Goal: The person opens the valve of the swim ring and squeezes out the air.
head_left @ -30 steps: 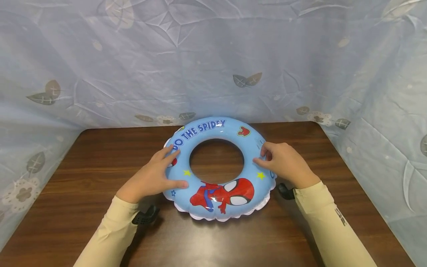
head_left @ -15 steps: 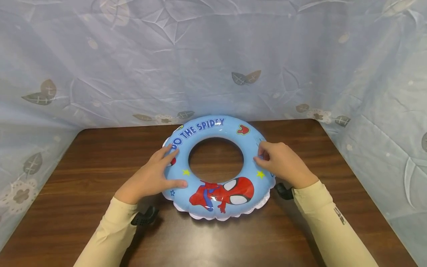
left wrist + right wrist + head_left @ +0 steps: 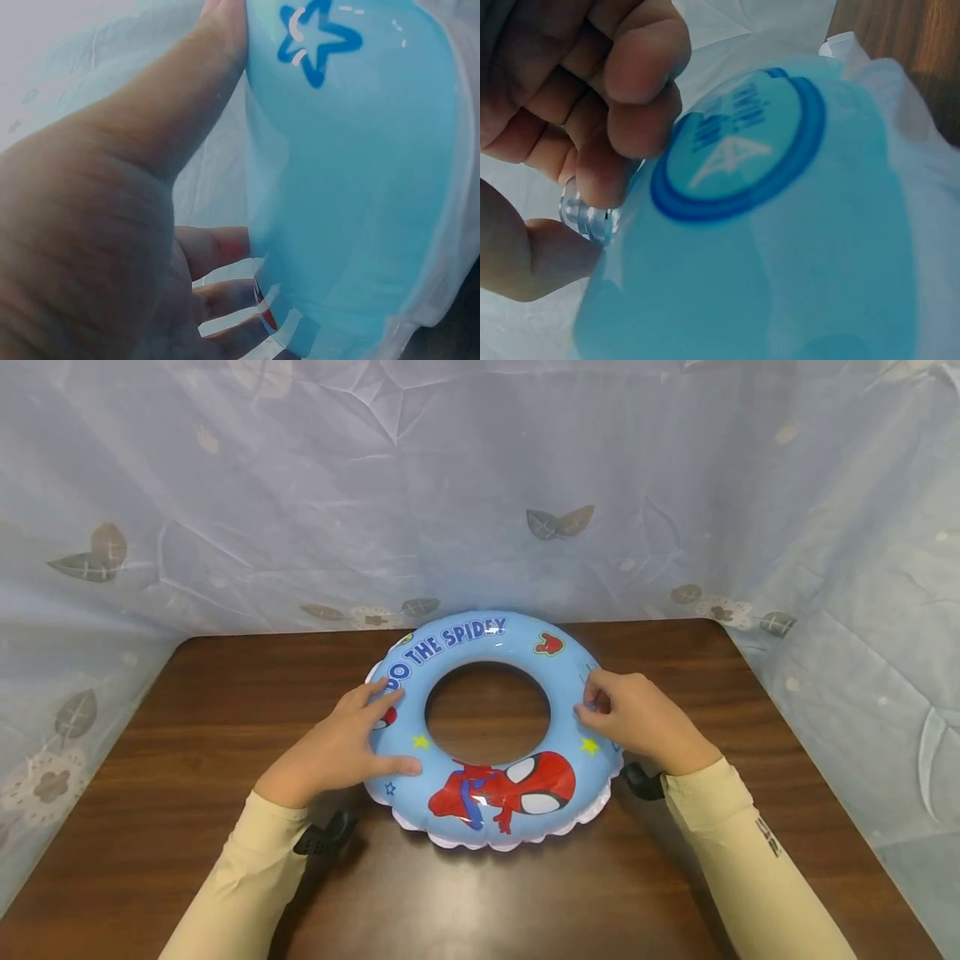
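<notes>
Brown wood-grain table (image 3: 202, 735), pale leaf-print cloth (image 3: 465, 468)

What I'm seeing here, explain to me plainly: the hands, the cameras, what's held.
There is no robot: these are a person's bare hands. The wide view comes from a camera worn on the head, looking forward and down; each close-up comes from a camera on one wrist. A light-blue inflatable ring with cartoon prints lies on a brown table, with a pale patterned cloth behind. The left hand rests spread on the ring's left side. The right hand pinches a small clear valve on the right side, best seen in the right wrist close-up.
</notes>
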The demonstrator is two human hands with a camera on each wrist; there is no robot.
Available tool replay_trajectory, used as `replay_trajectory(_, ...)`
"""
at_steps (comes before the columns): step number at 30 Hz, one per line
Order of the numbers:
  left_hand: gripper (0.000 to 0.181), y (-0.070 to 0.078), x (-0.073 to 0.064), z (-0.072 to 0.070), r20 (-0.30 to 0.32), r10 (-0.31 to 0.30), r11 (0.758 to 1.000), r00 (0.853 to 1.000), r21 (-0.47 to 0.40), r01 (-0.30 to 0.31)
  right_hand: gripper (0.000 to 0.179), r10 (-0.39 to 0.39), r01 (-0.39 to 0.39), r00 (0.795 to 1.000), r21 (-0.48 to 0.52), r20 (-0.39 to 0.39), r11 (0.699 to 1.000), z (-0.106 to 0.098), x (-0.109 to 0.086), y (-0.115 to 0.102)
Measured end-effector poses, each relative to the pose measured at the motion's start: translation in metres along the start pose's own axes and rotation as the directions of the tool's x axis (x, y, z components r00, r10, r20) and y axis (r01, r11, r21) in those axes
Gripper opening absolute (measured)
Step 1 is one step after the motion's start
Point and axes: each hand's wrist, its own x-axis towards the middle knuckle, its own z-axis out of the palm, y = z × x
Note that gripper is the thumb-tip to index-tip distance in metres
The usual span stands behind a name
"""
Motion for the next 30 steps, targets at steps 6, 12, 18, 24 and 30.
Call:
replay_trajectory(6, 0.116, 0.0026, 0.0050, -0.0072, 0.005, 0.009, 1.000, 1.000, 0.003, -0.009, 0.011, -0.007, 0.007, 1.000, 0.004, -0.013, 1.000, -0.0075, 0.0050, -0.0011)
replay_trajectory(12, 0.118, 0.0015, 0.0069, -0.0077, 0.014, -0.007, 1.000, 1.000, 0.005, 0.007, 0.012, -0.019, 0.018, 1.000, -0.017, -0.017, 1.000, -0.0089, 0.0064, -0.0021)
replay_trajectory(18, 0.121, -0.0024, 0.0062, -0.0028, 0.026, -0.013, 1.000, 1.000, 0.004, 0.013, 0.012, -0.010, 0.010, 1.000, 0.004, -0.001, 1.000, -0.0050, 0.0040, -0.0009)
replay_trajectory(24, 0.119, -0.0024, 0.0048, 0.0001, 0.034, -0.004, 1.000, 0.999, 0.006, 0.004, 0.013, -0.012, 0.012, 1.000, 0.012, 0.006, 1.000, -0.0022, 0.0015, 0.0006)
replay_trajectory(30, 0.117, -0.0012, 0.0044, -0.0005, 0.036, -0.004, 1.000, 0.999, 0.001, 0.004, 0.013, -0.004, 0.004, 1.000, 0.006, 0.026, 1.000, -0.0022, 0.0024, 0.0003)
